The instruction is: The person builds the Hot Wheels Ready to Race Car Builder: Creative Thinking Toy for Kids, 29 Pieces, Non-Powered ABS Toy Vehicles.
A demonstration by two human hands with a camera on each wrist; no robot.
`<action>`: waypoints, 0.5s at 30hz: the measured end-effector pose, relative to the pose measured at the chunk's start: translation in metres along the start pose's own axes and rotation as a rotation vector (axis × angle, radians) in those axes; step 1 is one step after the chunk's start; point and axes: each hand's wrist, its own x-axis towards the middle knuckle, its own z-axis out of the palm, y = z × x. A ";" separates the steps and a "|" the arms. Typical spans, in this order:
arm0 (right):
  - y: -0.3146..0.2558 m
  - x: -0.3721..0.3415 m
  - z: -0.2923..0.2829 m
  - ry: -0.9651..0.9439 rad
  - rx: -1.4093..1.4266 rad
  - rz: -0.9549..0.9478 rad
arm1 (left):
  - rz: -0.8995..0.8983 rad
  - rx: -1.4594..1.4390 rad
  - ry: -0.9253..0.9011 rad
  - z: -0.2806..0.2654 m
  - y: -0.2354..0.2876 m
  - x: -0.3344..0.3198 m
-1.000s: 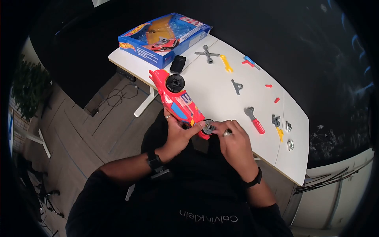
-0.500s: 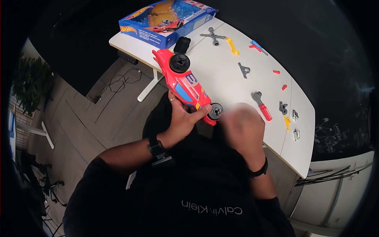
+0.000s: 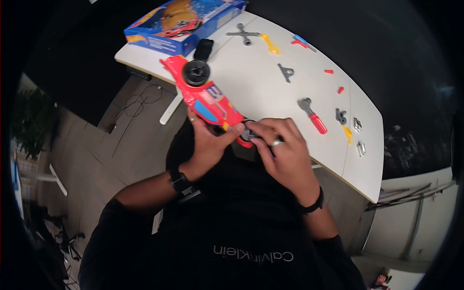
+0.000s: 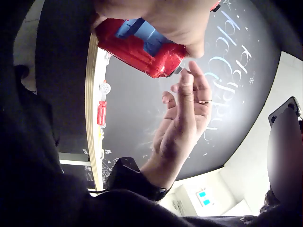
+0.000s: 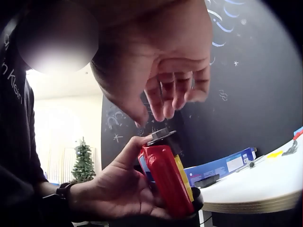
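My left hand (image 3: 209, 147) grips a red toy car (image 3: 220, 104) with blue windows around its lower end, thumb beside the lower wheel (image 3: 248, 134). A black upper wheel (image 3: 196, 73) faces up. My right hand (image 3: 286, 150) is at the lower wheel, thumb and index finger on either side of it in the head view. In the right wrist view, a grey hub piece (image 5: 160, 134) stands out from that wheel, and the loosely bent fingertips (image 5: 167, 112) hover just above it. The left wrist view shows the right thumb close beside the grey piece (image 4: 179, 70).
On the white table (image 3: 256, 92) lie a grey cross wrench (image 3: 244, 34), a yellow wrench (image 3: 269, 44), a red-handled tool (image 3: 314, 116), a blue-and-red toy tool (image 3: 302, 43) and several small parts. A blue Hot Wheels box (image 3: 169, 41) stands at the back left, a black piece (image 3: 203, 49) beside it.
My right hand was at the lower wheel, drew away blurred to the right, and is now back at it. The left hand keeps its grip on the car. The head view has shifted.
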 end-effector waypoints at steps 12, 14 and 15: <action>-0.008 -0.010 0.017 0.106 -0.007 0.106 | 0.147 0.029 -0.019 0.004 0.000 -0.007; -0.004 -0.013 0.026 0.097 0.013 0.059 | 0.178 0.052 0.004 0.004 0.000 -0.007; -0.004 -0.014 0.032 0.149 0.010 0.087 | 0.170 0.054 0.010 0.003 0.000 -0.007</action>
